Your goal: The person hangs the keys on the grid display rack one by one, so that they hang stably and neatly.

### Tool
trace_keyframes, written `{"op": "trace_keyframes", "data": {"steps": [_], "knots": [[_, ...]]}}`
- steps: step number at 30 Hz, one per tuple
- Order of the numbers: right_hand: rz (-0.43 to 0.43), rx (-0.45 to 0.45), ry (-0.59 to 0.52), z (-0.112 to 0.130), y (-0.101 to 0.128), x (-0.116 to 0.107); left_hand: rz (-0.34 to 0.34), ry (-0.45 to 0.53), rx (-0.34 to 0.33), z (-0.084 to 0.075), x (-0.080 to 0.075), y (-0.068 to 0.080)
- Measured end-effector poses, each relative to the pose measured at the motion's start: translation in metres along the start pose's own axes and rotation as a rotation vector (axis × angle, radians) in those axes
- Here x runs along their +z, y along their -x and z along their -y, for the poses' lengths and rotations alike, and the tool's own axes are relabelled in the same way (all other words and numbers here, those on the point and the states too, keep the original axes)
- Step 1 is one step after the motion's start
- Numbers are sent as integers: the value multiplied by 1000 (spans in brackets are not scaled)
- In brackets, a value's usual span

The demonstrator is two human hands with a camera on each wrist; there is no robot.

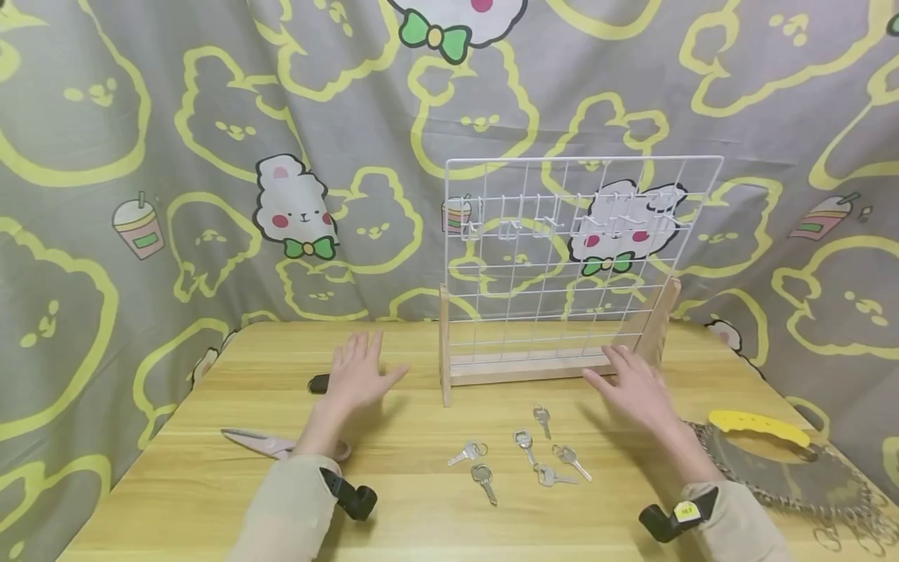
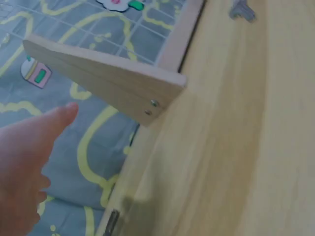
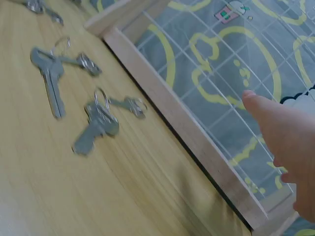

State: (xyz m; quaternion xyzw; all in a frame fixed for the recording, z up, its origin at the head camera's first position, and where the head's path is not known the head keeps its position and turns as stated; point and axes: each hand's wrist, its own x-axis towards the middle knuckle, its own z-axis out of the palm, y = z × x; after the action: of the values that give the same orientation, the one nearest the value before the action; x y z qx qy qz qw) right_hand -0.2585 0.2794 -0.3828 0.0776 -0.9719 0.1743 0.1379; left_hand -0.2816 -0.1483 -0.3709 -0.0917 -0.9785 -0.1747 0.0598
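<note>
My left hand, fingers spread and holding nothing, hovers over the table left of the rack. Partly behind it lies a small black object. My right hand is likewise spread and empty, near the right front of the white wire grid rack. Clear hooks hang along the grid's upper bars, and its wooden base stands on the table. Between the hands and nearer to me lie several silver keys with rings, among them one key at the front and another key closest to the rack.
Pink-handled scissors lie at the left, partly under my left forearm. At the right, a yellow-handled holder with a chain-like fringe of metal rings rests by my right sleeve. A patterned curtain hangs behind the wooden table.
</note>
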Motion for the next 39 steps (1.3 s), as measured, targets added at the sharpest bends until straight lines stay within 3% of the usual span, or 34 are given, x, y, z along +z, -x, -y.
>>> {"op": "trace_keyframes", "data": {"steps": [7, 14, 19, 25, 32, 39], "knots": [[-2, -65, -378, 27, -2, -1, -18, 232, 38, -17, -9, -13], [62, -49, -624, 62, -3, 8, 4, 603, 14, -40, -22, -23], [163, -32, -700, 86, 4, 24, -15, 760, -26, -55, -24, -32], [267, -36, -745, 108, 11, 39, -58, 890, 5, -69, -25, -39], [410, -42, -869, 125, 17, 58, -116, 983, -1, -78, -25, -45], [404, -108, -740, 131, 20, 70, -170, 983, 42, -83, -23, -51]]}}
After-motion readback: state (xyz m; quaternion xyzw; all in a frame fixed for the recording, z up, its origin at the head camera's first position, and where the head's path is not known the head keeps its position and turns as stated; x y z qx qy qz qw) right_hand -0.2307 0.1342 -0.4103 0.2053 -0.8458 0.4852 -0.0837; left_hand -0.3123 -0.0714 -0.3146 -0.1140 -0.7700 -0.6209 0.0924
